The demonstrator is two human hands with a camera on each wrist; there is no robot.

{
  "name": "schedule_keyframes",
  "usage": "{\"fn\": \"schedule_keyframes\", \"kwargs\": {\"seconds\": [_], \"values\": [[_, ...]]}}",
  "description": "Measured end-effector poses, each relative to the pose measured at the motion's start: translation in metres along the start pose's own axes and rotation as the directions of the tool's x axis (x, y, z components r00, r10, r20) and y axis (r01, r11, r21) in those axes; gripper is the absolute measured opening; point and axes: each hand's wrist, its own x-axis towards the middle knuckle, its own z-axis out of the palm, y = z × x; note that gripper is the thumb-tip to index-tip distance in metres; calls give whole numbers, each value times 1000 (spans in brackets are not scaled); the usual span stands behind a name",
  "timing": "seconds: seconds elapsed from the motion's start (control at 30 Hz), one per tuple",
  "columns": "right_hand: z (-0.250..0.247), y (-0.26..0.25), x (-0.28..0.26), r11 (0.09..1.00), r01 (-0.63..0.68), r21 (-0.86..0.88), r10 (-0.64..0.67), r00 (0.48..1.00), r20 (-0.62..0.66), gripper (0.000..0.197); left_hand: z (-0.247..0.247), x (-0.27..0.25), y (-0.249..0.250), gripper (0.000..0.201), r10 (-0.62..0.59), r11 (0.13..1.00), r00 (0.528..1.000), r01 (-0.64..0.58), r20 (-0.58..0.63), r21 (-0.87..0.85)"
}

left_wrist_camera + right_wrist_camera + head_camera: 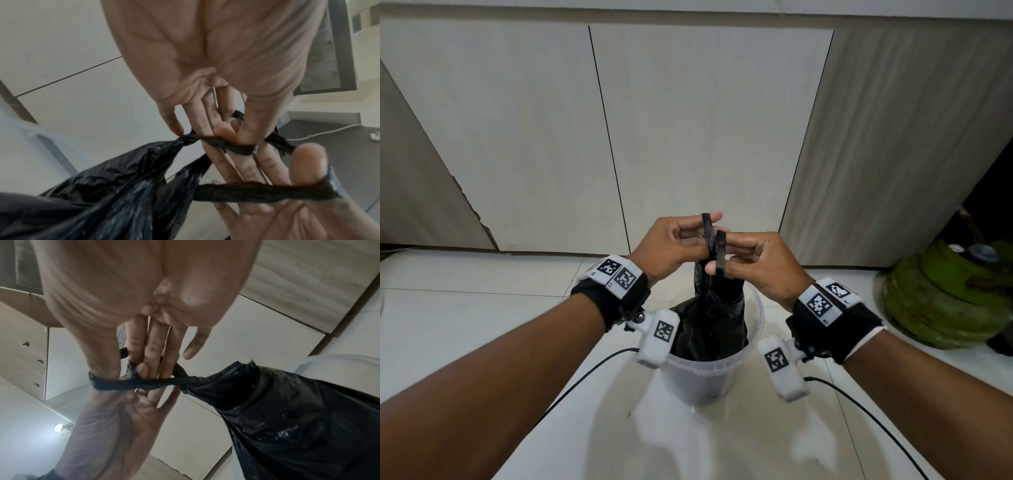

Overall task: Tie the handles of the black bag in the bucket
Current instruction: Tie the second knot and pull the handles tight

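From the head view, my left hand (674, 245) and my right hand (753, 263) meet just above the translucent bucket (702, 371), which stands on the white tiled floor (482, 308) in front of pale cabinet doors (688, 137). The black bag (710, 318) sits inside the bucket, its top drawn up to my fingers. Each hand pinches one twisted handle: the left handle (708, 233) loops over my left fingers, the right handle (720, 253) over my right thumb. A green gas cylinder (941, 294) sits at the right.

In the left wrist view, my left hand (209, 68) closes narrowly on a handle strand (228, 146), touching my right hand (287, 203).

In the right wrist view, my right hand (133, 293) pinches the strand (127, 383) that runs to the bag's gathered neck (226, 386).
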Motion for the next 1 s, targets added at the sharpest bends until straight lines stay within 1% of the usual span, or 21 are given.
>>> {"fn": "schedule_keyframes", "kwargs": {"seconds": [0.2, 0.27, 0.33, 0.4, 0.47, 0.53, 0.6, 0.63, 0.67, 0.73, 0.8, 0.9, 0.97, 1.0], "values": [[-5, -8, 1, 999, 11, -48, -11, 1000, 4, 44, -2, 5, 2, 56, -22, 998, 998, 19, 50, 63], [-7, -5, 5, 995, 14, -101, -11, 1000, 28, 44, -1, 4, 4, 54, -29, 996, 997, 23, 74, 84], [-11, 0, 8, 987, 4, -161, 6, 998, 57, 44, 0, 3, 6, 49, -45, 994, 993, 33, 107, 107], [-14, 4, 10, 982, -2, -189, 16, 997, 72, 37, -4, 3, 6, 39, -56, 989, 990, 37, 130, 145], [-24, 7, 11, 984, -16, -179, 21, 999, 29, 27, -15, 4, 2, 25, -59, 981, 993, 39, 101, 190], [-38, 11, 12, 983, -52, -176, 46, 998, -36, 19, -31, 3, -5, 23, -80, 970, 995, 64, 60, 235], [-54, 20, 11, 975, -81, -206, 65, 994, -84, 18, -47, -1, -13, 20, -106, 967, 994, 95, 34, 236], [-61, 26, 10, 973, -97, -210, 76, 991, -106, 17, -53, -3, -19, 19, -127, 969, 992, 119, 25, 216], [-65, 33, 9, 972, -116, -206, 91, 988, -125, 18, -59, -6, -25, 23, -150, 972, 989, 144, 18, 187], [-72, 49, 6, 963, -164, -212, 132, 978, -159, 25, -68, -11, -39, 34, -203, 973, 979, 202, 2, 111], [-77, 64, 2, 960, -206, -190, 168, 965, -202, 27, -76, -17, -54, 39, -266, 963, 964, 265, -15, -46], [-84, 83, -6, 951, -261, -164, 217, 944, -249, 19, -87, -28, -72, 47, -353, 884, 935, 331, -8, -331], [-86, 92, -11, 938, -308, -161, 263, 931, -253, 16, -91, -37, -84, 46, -381, 822, 924, 335, -9, -460], [-87, 94, -13, 929, -331, -166, 284, 925, -251, 16, -92, -42, -89, 44, -388, 802, 922, 333, -8, -496]]}}
